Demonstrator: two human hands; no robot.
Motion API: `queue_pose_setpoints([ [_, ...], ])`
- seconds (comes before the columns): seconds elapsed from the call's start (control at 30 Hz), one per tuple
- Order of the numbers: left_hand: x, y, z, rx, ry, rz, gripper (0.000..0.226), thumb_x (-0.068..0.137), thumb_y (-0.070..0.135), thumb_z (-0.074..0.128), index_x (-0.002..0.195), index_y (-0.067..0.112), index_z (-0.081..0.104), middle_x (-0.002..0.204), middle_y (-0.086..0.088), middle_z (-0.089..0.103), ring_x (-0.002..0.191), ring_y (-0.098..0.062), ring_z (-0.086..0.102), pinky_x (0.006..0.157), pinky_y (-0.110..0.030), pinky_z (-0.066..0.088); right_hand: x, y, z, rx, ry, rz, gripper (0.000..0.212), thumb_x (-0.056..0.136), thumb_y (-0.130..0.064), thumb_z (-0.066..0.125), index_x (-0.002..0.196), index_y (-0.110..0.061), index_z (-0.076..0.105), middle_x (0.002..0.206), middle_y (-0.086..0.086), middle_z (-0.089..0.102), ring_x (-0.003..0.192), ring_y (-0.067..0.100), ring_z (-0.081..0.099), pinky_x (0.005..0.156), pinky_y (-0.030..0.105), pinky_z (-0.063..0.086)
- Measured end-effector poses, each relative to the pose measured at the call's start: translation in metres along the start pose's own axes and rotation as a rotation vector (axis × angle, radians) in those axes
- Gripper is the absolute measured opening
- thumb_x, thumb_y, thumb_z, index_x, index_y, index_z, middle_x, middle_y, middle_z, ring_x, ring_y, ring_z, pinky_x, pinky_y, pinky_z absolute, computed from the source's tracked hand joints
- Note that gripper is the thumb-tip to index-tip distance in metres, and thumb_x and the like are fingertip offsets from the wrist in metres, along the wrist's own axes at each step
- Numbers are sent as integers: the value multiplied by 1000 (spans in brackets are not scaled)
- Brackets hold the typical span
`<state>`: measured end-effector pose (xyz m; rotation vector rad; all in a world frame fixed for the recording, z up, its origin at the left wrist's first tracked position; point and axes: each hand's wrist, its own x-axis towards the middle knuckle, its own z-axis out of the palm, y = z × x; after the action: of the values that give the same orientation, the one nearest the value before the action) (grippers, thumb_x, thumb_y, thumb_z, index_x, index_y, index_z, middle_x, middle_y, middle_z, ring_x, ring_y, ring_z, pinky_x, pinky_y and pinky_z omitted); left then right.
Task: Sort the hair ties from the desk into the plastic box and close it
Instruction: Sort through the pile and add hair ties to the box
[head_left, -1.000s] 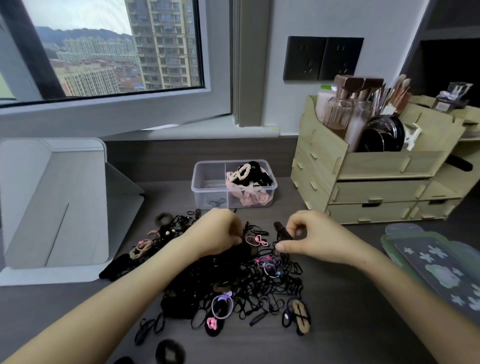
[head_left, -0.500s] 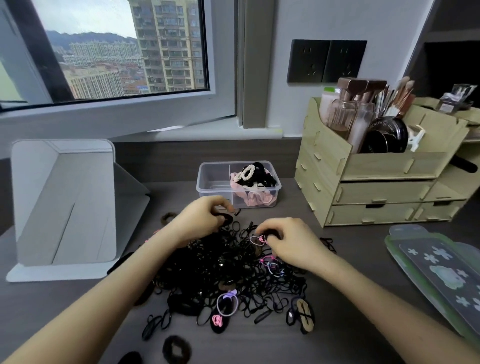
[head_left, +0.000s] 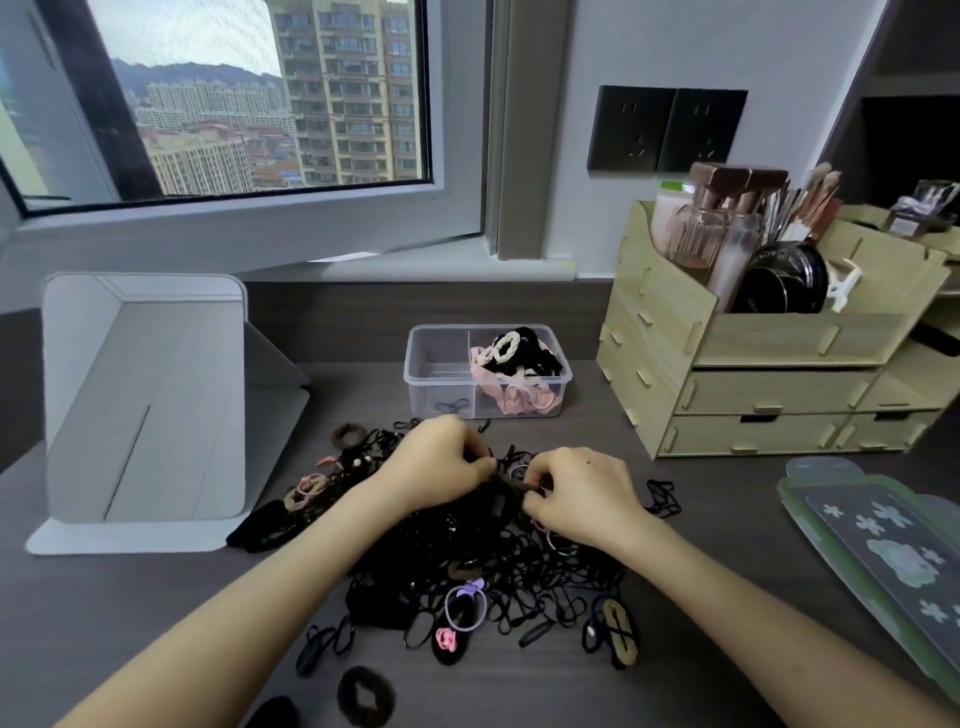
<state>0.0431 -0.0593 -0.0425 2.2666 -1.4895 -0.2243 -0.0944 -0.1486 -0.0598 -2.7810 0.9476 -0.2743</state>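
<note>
our left fingers (head_left: 475, 460) were curled in tight, tips pinched onto black strands at the top of the hair ties (head_left: 493, 561). our right fingers (head_left: 537, 501) were curled the same way, nipping black loops just opposite. the two sets of fingertips were nearly touching, with a dark strand running between them. the left hand (head_left: 436, 467) and right hand (head_left: 582, 493) both sat knuckles up on the far side of the heap, and the rest of it spread out toward us under our wrists.

and what a heap it was: mostly thin black elastic loops, badly tangled. a lilac ring (head_left: 466, 605) with a small bow and a pink flower tie (head_left: 445, 639) lay near the front. a tan braided tie (head_left: 619, 626) lay at the front right, and a brown fuzzy scrunchie (head_left: 363, 695) sat apart at the near edge. all of it lay on the dark desk (head_left: 156, 623).

just beyond our left hand stood the plastic box (head_left: 422, 364), clear and open-topped. its right compartment was packed with pink, cream and black ties, and one thin dark loop lay in the near left one. a wooden organiser (head_left: 779, 353) stood to its right, and a grey folding stand (head_left: 145, 400) to its left.
</note>
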Motion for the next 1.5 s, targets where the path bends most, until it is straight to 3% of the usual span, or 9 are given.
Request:
queue_pose_setpoints([
  [0.23,8,9,-6,-258,-77,146,13,81,22,67,93,19,73,83,16,58,72,5,55,62,-6,37,4,19,-27,317,-72,12,7,77,-46,66,73,-42,63,78,-15,66,76,5,56,68,28,45],
  [0.37,14,8,-13,-254,-31,165,15,85,30,65,87,18,72,72,9,62,59,3,52,54,-7,37,12,24,-42,615,-135,-48,14,92,-21,57,93,-26,70,72,-6,69,60,4,55,59,15,44],
  [0.5,27,4,-25,-200,-5,78,27,88,37,59,76,15,68,57,9,55,51,-2,46,46,-9,35,24,32,-39,539,-187,-76,46,91,-8,53,119,-43,45,74,1,72,50,3,55,56,21,49],
  [0.63,55,3,-36,-280,110,-4,32,90,35,55,78,8,68,74,0,69,67,-13,60,59,-20,44,51,30,-45,652,-5,-8,14,91,-8,55,89,-22,57,79,10,71,51,10,58,43,19,44],
  [0.8,112,10,-24,-101,180,-3,26,96,26,45,95,6,61,92,-12,66,90,-28,60,69,-30,38,117,33,-51,576,211,150,37,84,-26,64,49,-19,55,51,-2,62,49,9,54,58,30,47],
  [1.03,156,-3,-8,175,30,7,27,93,25,42,97,9,63,102,-12,67,97,-33,59,74,-35,42,132,38,-58,861,-71,167,24,80,-26,72,67,-8,63,52,3,53,40,5,40,37,16,29],
  [1.23,158,3,-29,-542,65,-97,9,78,7,63,84,9,69,81,-6,64,77,-19,57,74,-32,49,139,48,-44,1048,-26,195,18,85,-13,66,86,5,65,63,9,60,43,3,47,41,13,41],
  [1.37,153,10,-34,-755,-39,-12,9,86,15,61,82,12,69,84,-3,68,82,-16,63,80,-30,55,141,47,-43,997,-28,149,16,84,-15,69,78,-1,68,64,8,62,51,9,48,44,15,41],
  [1.5,151,14,-35,-663,-57,63,14,84,22,66,73,14,72,58,9,65,64,-7,59,67,-23,48,144,44,-41,889,4,157,21,81,-17,72,65,-5,66,54,4,58,43,10,45,41,17,38],
])
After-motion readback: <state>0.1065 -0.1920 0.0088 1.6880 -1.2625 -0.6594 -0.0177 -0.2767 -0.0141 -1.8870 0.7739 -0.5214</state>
